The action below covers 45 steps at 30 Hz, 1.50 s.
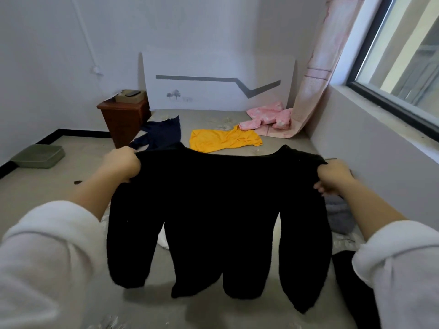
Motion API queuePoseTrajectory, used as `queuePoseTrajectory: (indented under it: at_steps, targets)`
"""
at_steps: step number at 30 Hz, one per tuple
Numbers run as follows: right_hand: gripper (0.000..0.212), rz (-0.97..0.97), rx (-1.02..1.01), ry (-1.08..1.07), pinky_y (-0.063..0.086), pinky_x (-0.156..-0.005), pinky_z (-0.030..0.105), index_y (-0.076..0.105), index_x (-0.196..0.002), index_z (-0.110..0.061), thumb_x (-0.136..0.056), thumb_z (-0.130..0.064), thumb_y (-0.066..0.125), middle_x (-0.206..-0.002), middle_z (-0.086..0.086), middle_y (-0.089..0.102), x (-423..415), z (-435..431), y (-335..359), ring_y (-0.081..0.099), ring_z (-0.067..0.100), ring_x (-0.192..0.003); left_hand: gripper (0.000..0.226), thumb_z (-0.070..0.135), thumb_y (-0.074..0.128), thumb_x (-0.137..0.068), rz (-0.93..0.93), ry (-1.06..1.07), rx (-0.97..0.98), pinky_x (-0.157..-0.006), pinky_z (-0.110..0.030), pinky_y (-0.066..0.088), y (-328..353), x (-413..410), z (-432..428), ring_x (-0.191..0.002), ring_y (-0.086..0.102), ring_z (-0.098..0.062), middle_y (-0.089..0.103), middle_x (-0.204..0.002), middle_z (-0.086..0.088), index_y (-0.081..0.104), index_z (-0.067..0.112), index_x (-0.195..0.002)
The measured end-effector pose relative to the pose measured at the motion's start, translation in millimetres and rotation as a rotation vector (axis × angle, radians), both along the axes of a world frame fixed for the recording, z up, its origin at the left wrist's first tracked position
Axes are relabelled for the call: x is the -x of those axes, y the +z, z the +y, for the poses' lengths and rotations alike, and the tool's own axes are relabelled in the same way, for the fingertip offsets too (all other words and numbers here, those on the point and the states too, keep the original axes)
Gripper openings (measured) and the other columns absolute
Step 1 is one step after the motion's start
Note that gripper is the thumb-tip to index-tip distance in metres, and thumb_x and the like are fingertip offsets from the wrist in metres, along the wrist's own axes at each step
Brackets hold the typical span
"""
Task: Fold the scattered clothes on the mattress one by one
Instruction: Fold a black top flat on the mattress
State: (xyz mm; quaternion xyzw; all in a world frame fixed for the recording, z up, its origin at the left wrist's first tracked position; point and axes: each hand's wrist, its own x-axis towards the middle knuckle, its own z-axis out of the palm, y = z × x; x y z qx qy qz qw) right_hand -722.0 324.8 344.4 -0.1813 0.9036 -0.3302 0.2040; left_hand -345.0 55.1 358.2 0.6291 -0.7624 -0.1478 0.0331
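The black sweater [221, 210] hangs spread wide between the two hands, front facing away, with its sleeves and hem dangling down toward the grey mattress [213, 312]. Whether the hem brushes the mattress I cannot tell. The left hand [123, 165] has its fingers curled tight round one shoulder of the sweater. The right hand [332, 178] bunches the other shoulder in the same closed grip.

Past the hands, roughly midway between them, a yellow shirt [223, 140] lies flattened on the mattress. A navy garment [161, 134] is sprawled just beyond the left hand. Farther off on the right hand's side a pink garment [268, 117] sits crumpled against the foot of the curtain [316, 79]. Right beneath the right hand a grey garment [338, 217] lies in a heap, and nearer that arm's white sleeve lies another black piece [349, 281].

Out to the left of the left hand a green tray [39, 156] rests on the floor. A wooden nightstand [123, 119] stands beyond that hand.
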Motion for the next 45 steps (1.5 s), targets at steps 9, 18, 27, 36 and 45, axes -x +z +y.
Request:
queuePoseTrajectory:
  at_steps: [9,18,27,36,45]
  targets:
    - [0.030,0.174,0.639,-0.126,0.050,-0.071,0.037,0.064,-0.079,-0.022,-0.073,-0.008,0.037,-0.086,0.009,0.060,-2.5,6.5,5.2,0.055,0.021,-0.083,0.045,-0.003,0.034,-0.088,1.101,-0.028,0.193,-0.081,-0.024,0.047,-7.8,21.3,33.2,-0.097,0.057,-0.015,0.063,-0.097,0.005,0.063,0.029,-0.101]
    - [0.028,0.278,0.351,0.086,0.040,-0.074,0.022,0.070,-0.105,-0.001,-0.085,0.001,0.050,-0.096,0.009,0.065,-35.4,86.1,-97.8,0.056,0.021,-0.093,0.036,-0.014,0.045,-0.087,0.690,-0.120,0.236,-0.103,-0.029,0.030,-137.2,-48.9,102.9,-0.126,0.045,-0.026,0.051,-0.135,-0.011,0.061,0.003,-0.115]
    - [0.027,-0.023,-0.119,0.225,0.040,-0.065,0.029,0.070,-0.110,-0.008,-0.092,-0.003,0.052,-0.095,0.010,0.067,-108.6,160.6,-257.9,0.056,0.019,-0.081,0.031,0.002,0.052,-0.093,0.155,-0.138,-0.323,-0.110,-0.044,0.033,-297.6,-121.7,183.8,-0.139,0.032,-0.030,0.031,-0.152,-0.011,0.062,0.014,-0.120]
    - [0.049,-0.032,-0.582,0.473,0.049,-0.090,0.039,0.052,-0.137,-0.018,-0.090,-0.005,0.052,-0.132,0.016,0.052,-162.7,244.3,-404.4,0.056,0.033,-0.110,0.053,0.014,0.048,-0.096,-0.278,-0.268,-0.516,-0.100,-0.030,0.042,-406.5,-150.4,250.5,-0.136,0.035,-0.029,-0.012,-0.160,-0.009,0.038,0.030,-0.145]
    - [0.066,0.138,-0.600,0.725,0.046,-0.087,0.036,0.046,-0.137,-0.014,-0.077,-0.029,0.069,-0.122,0.006,0.048,-211.1,224.3,-422.7,0.049,0.025,-0.110,0.082,0.030,0.059,-0.086,-0.411,-0.446,-0.425,-0.110,-0.041,0.030,-443.2,-114.0,293.6,-0.138,0.019,-0.026,0.013,-0.155,-0.004,0.009,0.027,-0.151]
